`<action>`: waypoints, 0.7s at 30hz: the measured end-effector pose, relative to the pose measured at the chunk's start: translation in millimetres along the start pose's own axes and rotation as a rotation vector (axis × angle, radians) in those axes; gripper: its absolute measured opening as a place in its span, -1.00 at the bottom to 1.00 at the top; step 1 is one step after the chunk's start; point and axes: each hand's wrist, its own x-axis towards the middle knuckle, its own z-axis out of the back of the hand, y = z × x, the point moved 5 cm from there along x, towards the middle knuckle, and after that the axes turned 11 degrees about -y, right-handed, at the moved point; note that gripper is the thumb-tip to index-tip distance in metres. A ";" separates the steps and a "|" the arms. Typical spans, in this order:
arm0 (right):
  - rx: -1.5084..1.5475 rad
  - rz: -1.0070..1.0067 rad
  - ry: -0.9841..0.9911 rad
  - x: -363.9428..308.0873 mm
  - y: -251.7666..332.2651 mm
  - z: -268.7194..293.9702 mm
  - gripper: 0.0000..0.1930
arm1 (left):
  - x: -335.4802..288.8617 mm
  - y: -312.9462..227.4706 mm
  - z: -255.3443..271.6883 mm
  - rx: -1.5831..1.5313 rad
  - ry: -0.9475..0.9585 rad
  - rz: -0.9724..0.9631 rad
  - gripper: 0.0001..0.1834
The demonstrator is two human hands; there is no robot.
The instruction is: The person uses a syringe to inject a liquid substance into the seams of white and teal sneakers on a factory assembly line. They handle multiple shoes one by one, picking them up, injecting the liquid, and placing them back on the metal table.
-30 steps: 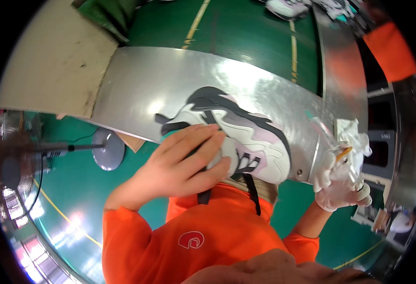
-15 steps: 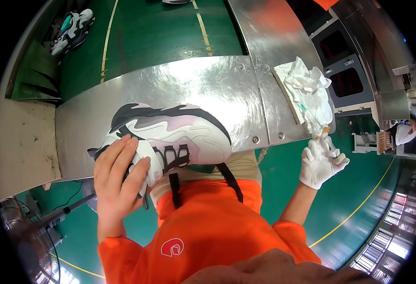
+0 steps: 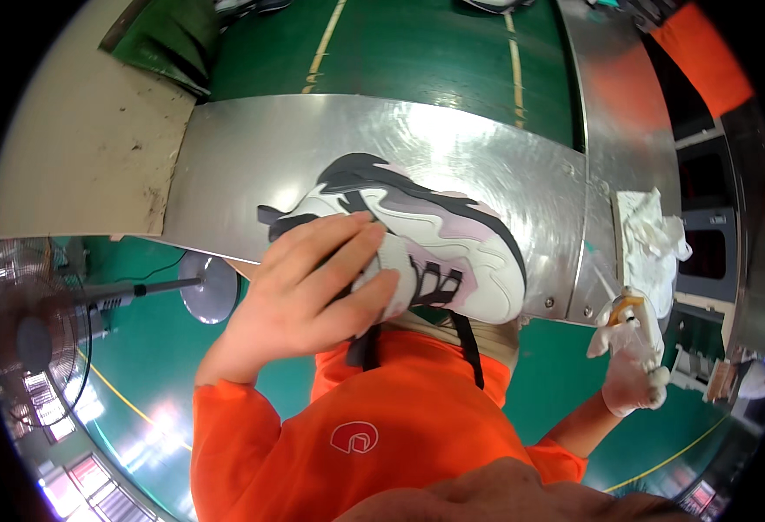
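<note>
Comparing against the two earlier frames: the view swung again, so the steel surface (image 3: 252, 165) sat centred and the green floor (image 3: 417, 52) ran across the top. Shoe (image 3: 417, 235) was white, grey and pale pink with dark trim; it lay on its side at the near edge of the surface, toe toward the right, heel tab toward the left, about where it had been relative to the torso half a second before. Left hand (image 3: 304, 291) stayed on the shoe's collar and lace side, fingers curled over it, thumb underneath near the laces; closed in a grip on the shoe, same hold as in both earlier frames. Right hand (image 3: 634, 374), in a white glove, had come in from the open-fingered pose of half a second ago and was closed around a small clear bottle (image 3: 628, 326) with an orange collar and thin nozzle pointing up-left toward the surface's edge. It was off the surface, well apart from the shoe, with the pile of white rags (image 3: 656, 239) just above it on the side plate. Judgement: shoe was steadied and positioned, applicator was in hand but not yet at the shoe. A fan (image 3: 34, 335) stood on the floor at left, its round base (image 3: 208, 287) under the surface's edge. Nozzle tip contact with anything: could not tell.
</note>
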 end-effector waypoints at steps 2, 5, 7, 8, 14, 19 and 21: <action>0.184 -0.042 0.166 16.4 -1.0 -24.0 0.09 | -3.0 0.1 1.5 -0.003 0.018 0.012 -0.66; 0.270 -0.125 0.269 44.6 -8.5 -63.7 0.11 | 1.0 0.8 0.0 -0.019 0.025 0.027 -0.65; 0.259 -0.186 0.312 60.9 -18.4 -88.0 0.13 | 1.3 1.9 -0.4 -0.011 0.027 0.021 -0.64; 0.244 -0.207 0.333 67.3 -24.0 -98.0 0.13 | 0.7 1.4 -0.1 0.001 0.023 0.023 -0.64; 0.187 -0.273 0.378 78.6 -39.9 -121.3 0.18 | 1.9 3.4 -1.6 -0.007 -0.008 0.022 -0.66; 0.182 -0.286 0.400 81.7 -40.2 -122.7 0.22 | 2.1 3.2 -1.7 0.018 -0.007 0.008 -0.68; 0.181 -0.288 0.416 82.0 -41.3 -126.1 0.24 | 1.9 2.7 -1.4 0.019 -0.007 0.016 -0.68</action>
